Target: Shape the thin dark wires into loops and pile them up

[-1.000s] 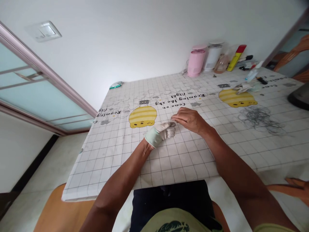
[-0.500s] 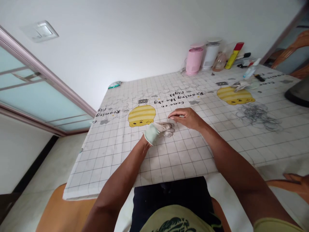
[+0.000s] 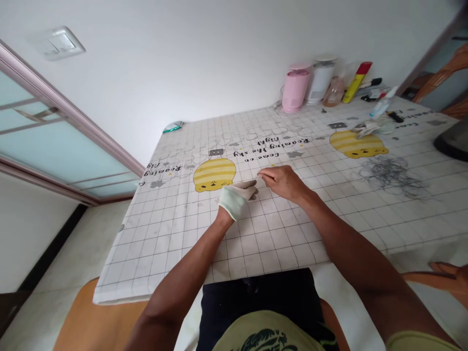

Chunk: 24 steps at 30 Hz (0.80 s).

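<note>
My left hand point(image 3: 239, 196) wears a white glove with a pale green cuff and gray fingertips. It rests on the checked tablecloth point(image 3: 175, 253), just right of a printed yellow bear; its fingers are bent together, and anything between them is too small to make out. Close to its fingertips, my bare right hand point(image 3: 281, 182) is closed in a pinch, with a small gap between the hands. What the pinch holds cannot be made out. Farther right, a tangle of thin dark strands point(image 3: 395, 176) lies on the cloth, and behind it is another white glove point(image 3: 369, 127).
A pink cylinder point(image 3: 295, 90), a white cylinder point(image 3: 320, 82), a brownish bottle point(image 3: 333, 92) and a red-capped yellow can point(image 3: 356, 84) stand along the wall. A clear spray bottle point(image 3: 382, 105) leans nearby. A dark object point(image 3: 451, 141) sits at the right, a green packet point(image 3: 173, 126) at the back left.
My left hand's fingers have drawn together and turned. My right hand's fingers have curled from a flatter pose into a tighter pinch, slightly farther right.
</note>
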Tool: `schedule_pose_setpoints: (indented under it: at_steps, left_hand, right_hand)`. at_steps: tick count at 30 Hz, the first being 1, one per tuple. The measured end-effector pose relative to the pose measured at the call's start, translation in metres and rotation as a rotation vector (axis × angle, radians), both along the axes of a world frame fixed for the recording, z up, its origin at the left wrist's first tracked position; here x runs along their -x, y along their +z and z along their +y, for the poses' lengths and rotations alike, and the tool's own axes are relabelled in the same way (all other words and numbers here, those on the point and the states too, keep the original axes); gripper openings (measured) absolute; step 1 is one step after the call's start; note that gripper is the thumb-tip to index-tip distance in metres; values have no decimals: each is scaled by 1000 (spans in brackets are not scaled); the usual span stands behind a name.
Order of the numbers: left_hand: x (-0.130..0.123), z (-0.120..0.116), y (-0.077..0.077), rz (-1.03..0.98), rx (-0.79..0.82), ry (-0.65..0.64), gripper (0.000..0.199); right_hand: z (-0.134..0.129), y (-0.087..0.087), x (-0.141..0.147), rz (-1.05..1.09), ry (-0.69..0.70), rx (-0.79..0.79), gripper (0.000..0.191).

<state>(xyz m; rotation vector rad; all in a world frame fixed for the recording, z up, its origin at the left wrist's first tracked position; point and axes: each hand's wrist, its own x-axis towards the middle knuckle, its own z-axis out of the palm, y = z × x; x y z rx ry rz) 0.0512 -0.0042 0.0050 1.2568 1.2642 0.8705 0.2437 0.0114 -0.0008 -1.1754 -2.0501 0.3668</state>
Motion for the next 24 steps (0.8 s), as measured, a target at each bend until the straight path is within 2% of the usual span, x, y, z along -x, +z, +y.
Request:
schedule_pose_setpoints:
  at_steps: [7,12,17,20,24]
  left_hand:
    - [-9,2,-14,77,-5,-90,18]
    - [-6,-1,-3,-31,95,-76,25]
    - [0,-3,5,-36,106,-80,23]
    - [-1,-1,1,-10,71,-26,23]
    - [-3,3,-5,-12,26,84,25]
  right_hand:
    - [5,-4,-4,-132,75,-50,36]
    - [9,-2,-15,-48,85,-9,27]
    - [12,-1,-17,28,72,3,22]
    - [11,4,-15,48,-5,-98,22]
    - [1,14,-8,111,-266,-325,27]
